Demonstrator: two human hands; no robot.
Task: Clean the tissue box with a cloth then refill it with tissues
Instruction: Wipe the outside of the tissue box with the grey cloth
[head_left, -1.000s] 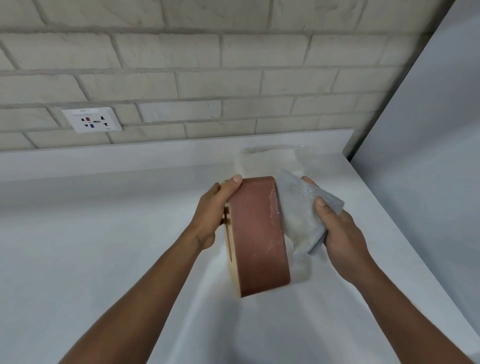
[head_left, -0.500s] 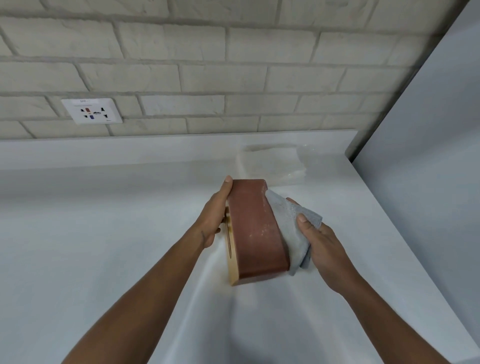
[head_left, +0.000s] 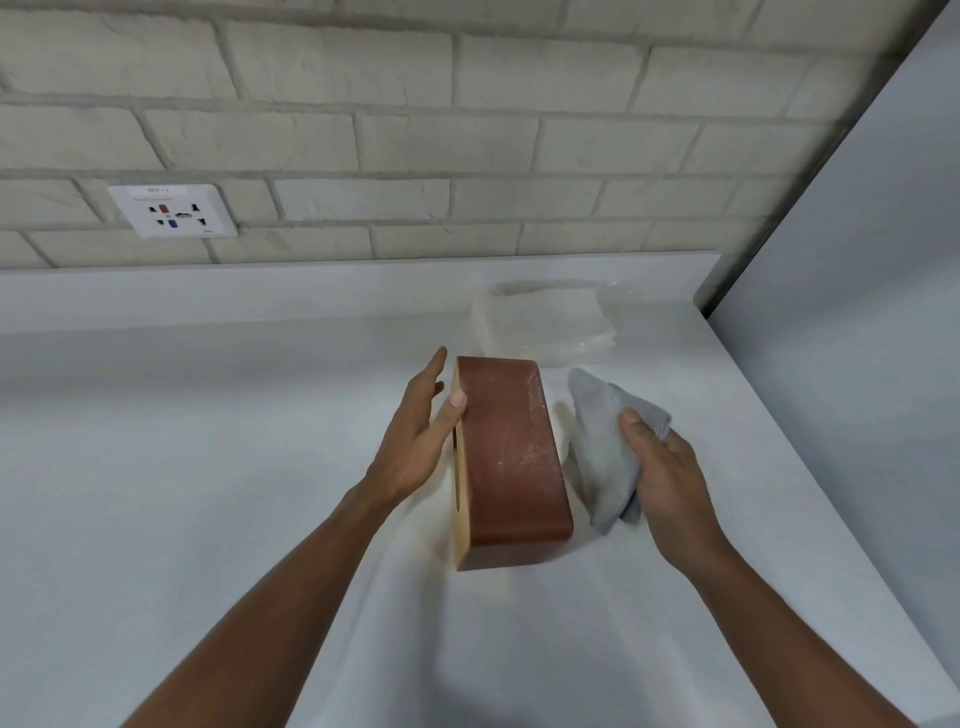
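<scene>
Seen on my remote feed: the reddish-brown wooden tissue box (head_left: 511, 457) stands on its side on the white counter (head_left: 208, 441). Left of it, the left hand (head_left: 415, 447), fingers straight, touches its edge with the thumb. Just right of it, the right hand (head_left: 665, 467) clutches a crumpled grey cloth (head_left: 602, 457). Behind it lies a clear-wrapped stack of white tissues (head_left: 545, 322).

Reddish-brown tissue box (head_left: 511, 457) with a pale yellow-tan slotted face and whitish dusty specks. Light grey cloth (head_left: 605, 447). White worktop (head_left: 208, 441). Off-white brick wall (head_left: 415, 130).

White counter (head_left: 208, 467): tissue box (head_left: 511, 462), tissue pack (head_left: 545, 322)
</scene>
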